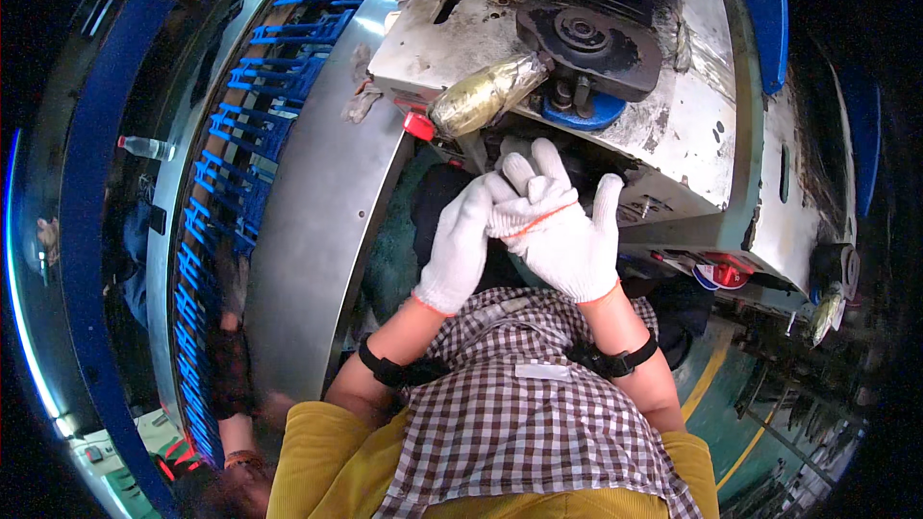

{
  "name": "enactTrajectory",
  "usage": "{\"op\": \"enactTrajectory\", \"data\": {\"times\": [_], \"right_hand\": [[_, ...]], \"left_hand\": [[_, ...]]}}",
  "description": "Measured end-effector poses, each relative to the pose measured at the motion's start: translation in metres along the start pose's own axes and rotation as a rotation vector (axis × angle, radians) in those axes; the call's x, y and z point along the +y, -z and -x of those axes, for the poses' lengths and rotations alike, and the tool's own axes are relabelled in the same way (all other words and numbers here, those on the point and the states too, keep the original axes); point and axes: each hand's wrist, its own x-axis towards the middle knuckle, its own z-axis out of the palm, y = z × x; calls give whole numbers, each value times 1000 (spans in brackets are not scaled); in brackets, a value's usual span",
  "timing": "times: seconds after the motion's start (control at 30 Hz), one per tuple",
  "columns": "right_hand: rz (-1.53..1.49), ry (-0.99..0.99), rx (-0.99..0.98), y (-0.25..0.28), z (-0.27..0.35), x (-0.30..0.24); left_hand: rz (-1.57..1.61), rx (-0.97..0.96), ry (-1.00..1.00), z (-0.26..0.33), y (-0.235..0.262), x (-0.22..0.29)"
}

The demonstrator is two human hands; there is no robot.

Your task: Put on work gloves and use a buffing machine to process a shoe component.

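Both my hands wear white knit gloves with orange cuffs and meet in front of the machine. A further white knit glove [535, 204], bunched up with an orange hem, lies over the fingers and upper palm of my right hand [569, 248]. That hand is palm up, its thumb stretched out to the right. My left hand [460, 248] comes in from the left, its fingers closed on the bunched glove's left side. How far the right fingers reach inside it, I cannot tell.
Ahead stands a stained white machine [697, 144] carrying a dark metal clamp part [586, 43]. A tape-wrapped handle [488, 94] with a red end juts toward me. Leftward runs a metal ledge [312, 202] beside a row of blue racks [255, 144]. Another person's arm [234, 365] reaches along it.
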Motion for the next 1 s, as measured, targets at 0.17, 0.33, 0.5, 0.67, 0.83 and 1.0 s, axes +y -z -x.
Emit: {"op": "enactTrajectory", "data": {"times": [0.17, 0.33, 0.5, 0.67, 0.83, 1.0], "right_hand": [[250, -7, 80, -5, 2, 5], [433, -12, 65, -17, 5, 11], [490, -64, 68, -20, 18, 7], [576, -192, 70, -22, 37, -3], [367, -142, 113, -32, 67, -28], [225, -140, 55, -19, 46, -26]], "left_hand": [[-358, 90, -85, -8, -2, 2], [465, 176, 87, -15, -6, 12], [497, 294, 87, -16, 17, 4], [549, 409, 96, -21, 36, 27], [306, 665, -319, -29, 70, 130], [-595, 331, -145, -4, 40, 95]]}}
